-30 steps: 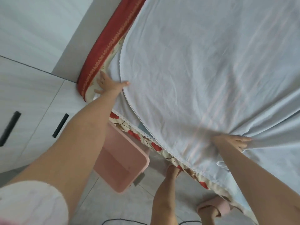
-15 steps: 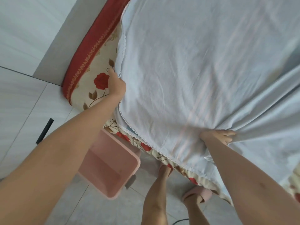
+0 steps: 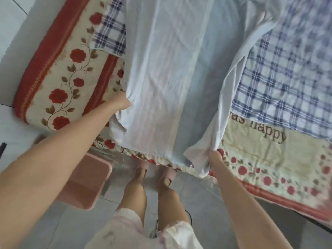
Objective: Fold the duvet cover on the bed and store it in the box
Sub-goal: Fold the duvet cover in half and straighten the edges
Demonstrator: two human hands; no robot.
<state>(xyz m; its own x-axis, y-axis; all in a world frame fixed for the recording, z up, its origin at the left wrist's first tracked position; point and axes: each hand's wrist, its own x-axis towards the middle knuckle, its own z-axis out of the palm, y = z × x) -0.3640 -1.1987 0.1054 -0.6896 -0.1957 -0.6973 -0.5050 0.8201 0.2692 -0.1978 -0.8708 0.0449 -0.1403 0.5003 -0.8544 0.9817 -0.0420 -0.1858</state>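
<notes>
My left hand (image 3: 122, 103) grips the left side edge of the thin pale blue duvet cover (image 3: 170, 78), and the cloth bunches up where my fingers close on it. My right hand (image 3: 214, 156) holds the cover's near right corner. Those fingers are tucked into the white cloth, so I cannot see how each one lies, but the corner is squeezed tight in them and a bit of it hangs down below my hand. Between my two hands the cover is a long strip that runs away from me up the bed. Its near end hangs over the bed's edge, just past my fingers. To the left of my left hand is the cream bedspread with red roses and a red border (image 3: 59, 74). To the right of my right hand lies a blue and white checked sheet (image 3: 280, 72), and the cover's right side lies loose on top of it. The pink plastic box (image 3: 88, 184) sits on the grey tiled floor (image 3: 206, 203) below my left arm, near the bed, and my arm hides part of it. My feet in pink slippers (image 3: 142, 164) stand between the box and my right hand.
</notes>
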